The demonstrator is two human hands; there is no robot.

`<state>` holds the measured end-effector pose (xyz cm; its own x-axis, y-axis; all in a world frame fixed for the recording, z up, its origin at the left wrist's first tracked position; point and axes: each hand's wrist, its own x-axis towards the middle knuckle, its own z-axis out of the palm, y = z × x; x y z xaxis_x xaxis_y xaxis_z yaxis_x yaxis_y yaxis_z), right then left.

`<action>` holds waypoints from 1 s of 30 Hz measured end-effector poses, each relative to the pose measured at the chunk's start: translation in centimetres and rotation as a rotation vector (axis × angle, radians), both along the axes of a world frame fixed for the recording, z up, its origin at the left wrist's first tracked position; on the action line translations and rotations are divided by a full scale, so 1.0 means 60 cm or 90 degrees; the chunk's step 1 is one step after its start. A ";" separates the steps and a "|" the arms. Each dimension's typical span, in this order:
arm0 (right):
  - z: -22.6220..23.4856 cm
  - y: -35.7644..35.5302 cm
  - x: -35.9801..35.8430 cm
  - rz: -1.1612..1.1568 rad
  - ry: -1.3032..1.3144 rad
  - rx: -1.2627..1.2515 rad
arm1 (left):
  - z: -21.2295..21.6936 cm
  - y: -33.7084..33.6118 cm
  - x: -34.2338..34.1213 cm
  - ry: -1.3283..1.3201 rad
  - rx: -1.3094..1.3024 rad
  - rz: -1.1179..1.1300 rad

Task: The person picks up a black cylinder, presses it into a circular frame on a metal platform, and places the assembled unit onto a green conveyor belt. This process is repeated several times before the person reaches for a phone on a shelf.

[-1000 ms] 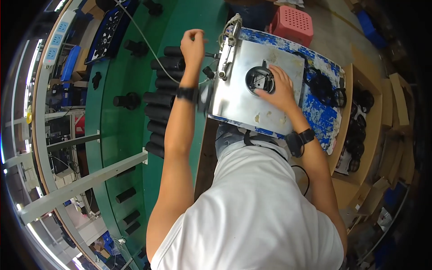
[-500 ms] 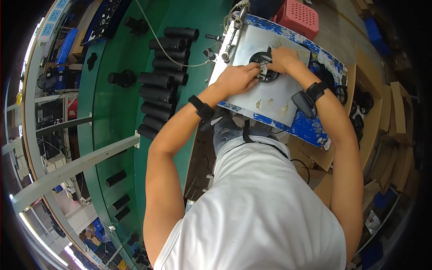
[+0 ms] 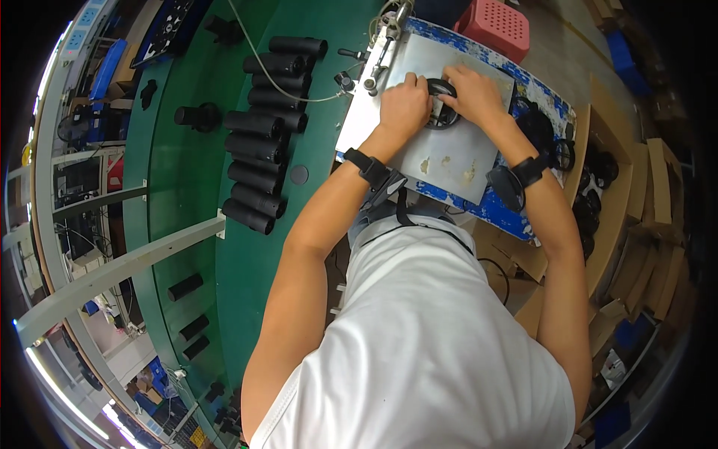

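Observation:
On a silvery metal plate (image 3: 479, 146) lies a black round plastic part (image 3: 442, 87), ring-shaped with a pale piece inside it. My left hand (image 3: 404, 106) grips its left side with bent fingers. From the other side my right hand (image 3: 473, 95) closes on the part, thumb reaching in over its middle. Both hands hide much of the part's rim. Just left of the plate stands a metal clamp fixture (image 3: 383, 60) with a dark handle and a thin hose.
Several black cylinders (image 3: 254, 147) lie in rows on the green workbench (image 3: 247, 269) to my left, near a small dark disc (image 3: 299, 175). A red perforated basket (image 3: 493, 28) sits beyond the plate. Black parts fill a cardboard box (image 3: 615, 217) on the right.
My left hand has turned more upright, its fingers now further up the part's left side. The right hand has shifted slightly, with its thumb inward. The black part appears tilted or repositioned.

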<state>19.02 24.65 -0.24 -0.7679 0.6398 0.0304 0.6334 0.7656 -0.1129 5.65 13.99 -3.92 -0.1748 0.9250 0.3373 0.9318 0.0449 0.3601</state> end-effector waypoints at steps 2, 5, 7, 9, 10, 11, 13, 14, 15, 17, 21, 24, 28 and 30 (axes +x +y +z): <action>-0.019 0.000 0.007 0.068 0.090 0.007 | 0.017 0.010 0.001 0.064 -0.062 0.007; -0.029 -0.007 0.007 0.071 0.178 0.006 | 0.003 -0.001 0.004 0.038 -0.015 0.010; -0.028 -0.010 0.007 0.039 0.189 0.003 | -0.008 0.004 0.004 0.020 0.013 0.027; -0.028 -0.008 -0.002 0.013 0.200 -0.027 | -0.018 0.006 0.002 0.000 0.039 0.043; -0.026 -0.006 -0.005 -0.015 0.211 -0.057 | -0.021 0.003 0.000 -0.092 0.079 0.058; -0.022 0.001 -0.008 -0.016 0.209 -0.059 | -0.024 0.002 -0.001 -0.185 0.118 0.074; -0.016 0.024 -0.018 -0.097 0.141 -0.199 | -0.021 0.020 -0.007 -0.273 0.072 0.135; -0.021 0.040 -0.019 -0.092 0.138 -0.244 | -0.012 0.028 -0.009 -0.337 -0.009 0.163; -0.027 0.051 -0.021 -0.095 0.137 -0.244 | -0.005 0.036 -0.012 -0.399 -0.091 0.189; -0.019 0.054 -0.034 -0.087 0.005 -0.259 | -0.007 0.041 -0.025 -0.370 -0.117 0.183; -0.049 0.039 0.007 0.032 0.211 -0.235 | -0.034 -0.002 -0.016 -0.325 0.056 0.049; -0.080 -0.006 0.031 0.039 0.387 -0.077 | -0.033 -0.041 0.017 -0.292 0.121 0.035; -0.047 -0.034 0.030 -0.201 0.212 -0.216 | -0.023 -0.062 0.010 -0.257 0.170 -0.036; -0.032 -0.024 0.017 -0.210 -0.005 -0.164 | -0.011 -0.065 -0.008 -0.130 0.108 -0.128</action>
<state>20.04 23.23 -2.14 -0.5207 0.8369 -0.1686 0.8412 0.4694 -0.2683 5.19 10.11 -4.60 -0.0746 0.8814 0.4665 0.8241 -0.2089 0.5265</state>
